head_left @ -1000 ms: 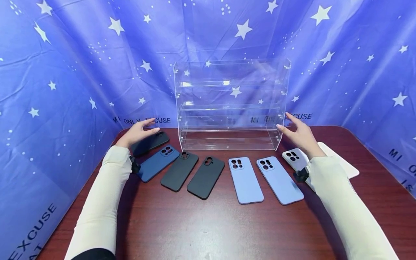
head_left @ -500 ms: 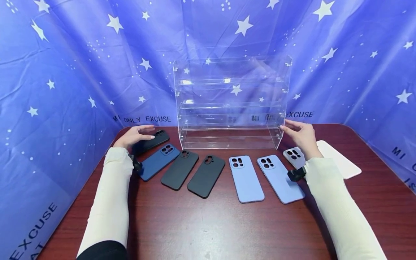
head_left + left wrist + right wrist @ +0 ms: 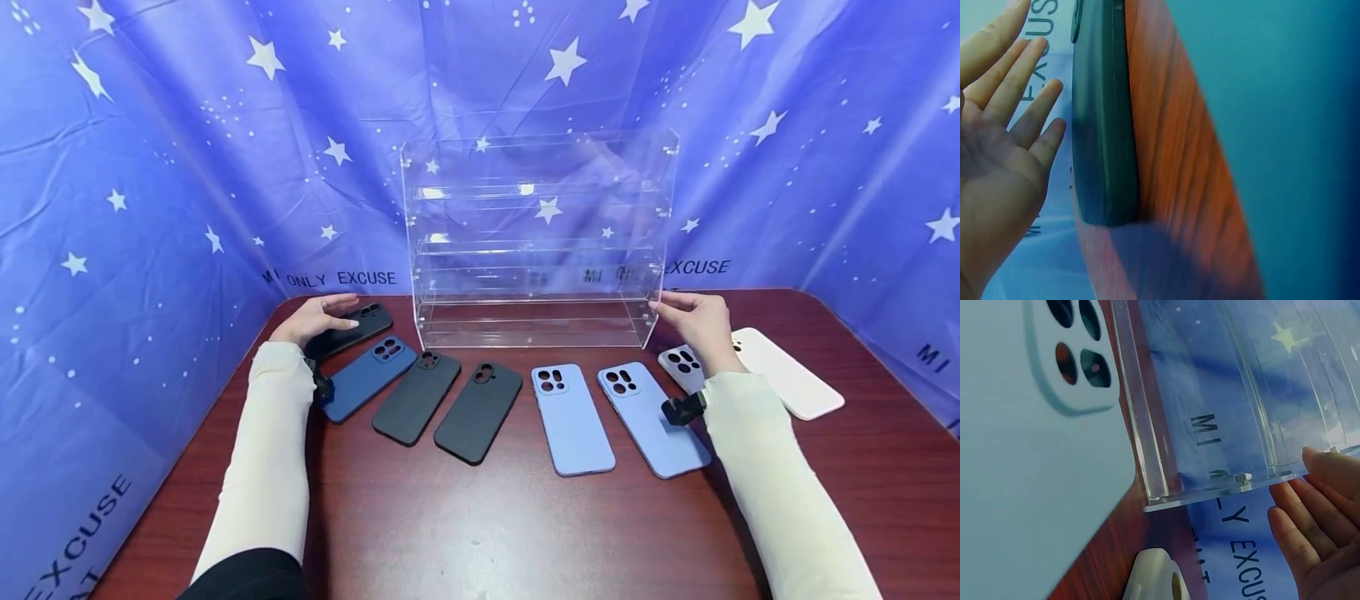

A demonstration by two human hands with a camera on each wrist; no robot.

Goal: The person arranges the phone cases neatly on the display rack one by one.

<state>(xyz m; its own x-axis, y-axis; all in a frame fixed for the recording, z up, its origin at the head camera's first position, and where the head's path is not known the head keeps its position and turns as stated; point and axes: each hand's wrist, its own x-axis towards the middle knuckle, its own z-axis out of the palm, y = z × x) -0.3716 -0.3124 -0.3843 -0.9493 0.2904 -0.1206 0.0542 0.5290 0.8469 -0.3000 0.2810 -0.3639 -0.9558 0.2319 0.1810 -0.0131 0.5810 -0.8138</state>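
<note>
Head view: right hand point(image 3: 697, 323) pinches the clear rack point(image 3: 536, 247), left hand point(image 3: 311, 321) hovers — fingers apart — beside the rearmost dark case point(image 3: 351, 335).

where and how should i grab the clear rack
Probably by the left side panel and right side panel, coming from the outer sides to pinch their front edges. The clear rack stands upright, and those thin edges are exposed. Phone cases lie in front of it, so coming straight from the front looks more awkward.

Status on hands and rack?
Left hand open, by far-left dark case. Right hand at clear rack, right edge, grip unclear. Rack upright; phone cases lie in front.
</note>
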